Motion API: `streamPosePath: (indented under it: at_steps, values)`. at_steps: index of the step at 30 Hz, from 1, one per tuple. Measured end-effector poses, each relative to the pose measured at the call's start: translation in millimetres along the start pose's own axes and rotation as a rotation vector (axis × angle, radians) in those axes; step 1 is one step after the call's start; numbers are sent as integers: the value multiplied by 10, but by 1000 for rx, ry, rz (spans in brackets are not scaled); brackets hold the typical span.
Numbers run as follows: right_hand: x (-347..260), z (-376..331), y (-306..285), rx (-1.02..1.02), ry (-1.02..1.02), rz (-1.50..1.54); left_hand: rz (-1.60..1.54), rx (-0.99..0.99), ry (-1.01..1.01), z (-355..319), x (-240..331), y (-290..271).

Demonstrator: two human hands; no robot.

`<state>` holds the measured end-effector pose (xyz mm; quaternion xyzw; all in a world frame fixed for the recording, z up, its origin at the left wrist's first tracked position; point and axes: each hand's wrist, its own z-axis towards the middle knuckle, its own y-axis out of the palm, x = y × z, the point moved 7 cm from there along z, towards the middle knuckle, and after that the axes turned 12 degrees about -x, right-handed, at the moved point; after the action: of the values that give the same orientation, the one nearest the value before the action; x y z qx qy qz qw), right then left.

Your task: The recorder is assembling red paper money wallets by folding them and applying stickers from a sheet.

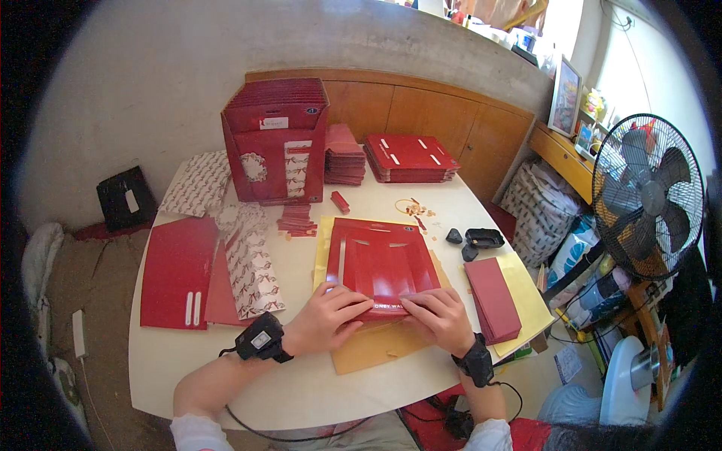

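A flat red cardboard box blank (382,263) lies on yellow sheets (376,347) at the table's near middle. My left hand (328,317) presses on its near left edge, fingers curled over the fold. My right hand (438,314) grips the near right edge of the same blank. Both wrists carry black bands. The near flap of the blank is partly hidden under my fingers.
A stack of red flat pieces (492,298) lies right of my right hand. Standing red boxes (276,143) and red stacks (410,158) are at the back. Patterned sheets (250,259) and a red panel (177,272) lie left. A fan (647,197) stands to the right. The white table (301,387) has a rounded near edge.
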<state>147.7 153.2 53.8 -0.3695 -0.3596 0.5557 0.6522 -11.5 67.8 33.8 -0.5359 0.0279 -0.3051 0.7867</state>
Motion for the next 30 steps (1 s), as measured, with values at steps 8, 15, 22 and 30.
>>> streamPosePath:
  at_steps: [8,15,22,30]
  values:
    - [9,-33,-17,31,-19,18,46,114,67,-18,10,-29]
    - [-14,-52,-12,25,-33,28,145,133,99,-16,46,-43]
    - [-150,22,-2,71,-67,-41,215,186,104,-9,94,-7]
    - [-269,-9,136,57,-177,-139,309,208,141,-3,235,63]
